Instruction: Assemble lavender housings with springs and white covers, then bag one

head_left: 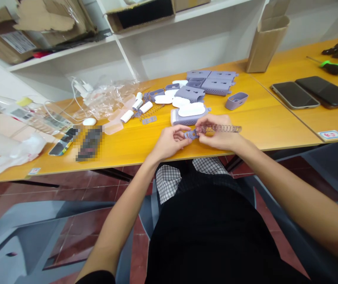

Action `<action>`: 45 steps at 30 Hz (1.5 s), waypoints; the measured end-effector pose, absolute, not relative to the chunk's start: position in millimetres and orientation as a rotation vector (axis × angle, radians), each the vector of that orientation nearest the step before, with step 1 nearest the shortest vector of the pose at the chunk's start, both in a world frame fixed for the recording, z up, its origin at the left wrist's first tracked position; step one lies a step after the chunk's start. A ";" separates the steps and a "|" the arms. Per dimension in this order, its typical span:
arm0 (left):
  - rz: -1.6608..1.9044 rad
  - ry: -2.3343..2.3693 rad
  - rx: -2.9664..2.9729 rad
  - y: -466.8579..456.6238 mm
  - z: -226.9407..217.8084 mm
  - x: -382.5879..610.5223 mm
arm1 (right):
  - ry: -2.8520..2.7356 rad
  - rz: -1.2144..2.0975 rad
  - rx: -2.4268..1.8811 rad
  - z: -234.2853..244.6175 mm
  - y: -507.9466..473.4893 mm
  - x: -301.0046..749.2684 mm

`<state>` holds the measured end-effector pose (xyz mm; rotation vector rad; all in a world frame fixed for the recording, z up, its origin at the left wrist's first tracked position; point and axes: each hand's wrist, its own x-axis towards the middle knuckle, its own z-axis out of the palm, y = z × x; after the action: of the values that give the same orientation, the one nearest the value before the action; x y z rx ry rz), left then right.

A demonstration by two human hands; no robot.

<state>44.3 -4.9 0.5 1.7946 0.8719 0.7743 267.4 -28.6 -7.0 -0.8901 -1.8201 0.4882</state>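
Observation:
Between the fingertips of my left hand [171, 142] is a small purple-grey plastic piece [191, 135]. My right hand [216, 136] pinches a coil spring [225, 128], whose free length sticks out to the right over the back of the hand. The spring's left end meets the plastic piece; whether the two are joined I cannot tell. Just beyond my hands lies a purple-grey housing [183, 117] with a white oval cap [191, 109] on top. A flat plate with holes [149, 120] and another spring [152, 112] lie to the left.
Purple housings [217, 85], white cylinders [127, 116] and an open oval cup [236, 101] are spread over the yellow table [263, 118]. Two phones [295, 94] and a green-handled screwdriver [333, 68] lie right. A cardboard box [266, 43] stands behind; plastic wrapping [109, 96] lies left.

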 end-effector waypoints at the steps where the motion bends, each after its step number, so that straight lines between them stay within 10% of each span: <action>1: 0.787 0.868 1.819 -4.8 -0.3 44.8 | -1.778 0.579 -0.880 -5.7 -29.2 266.4; 11: 0.799 1.000 2.426 -15.0 5.4 49.7 | -1.601 1.231 -0.835 1.9 -25.9 270.9; 45: 0.978 0.807 1.975 -21.9 3.2 62.4 | -1.290 1.462 -0.770 13.5 -24.1 266.8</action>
<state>62.4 -21.9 3.2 1.9753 0.8070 0.9784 266.8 -24.1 13.5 -0.7700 -1.2903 1.4618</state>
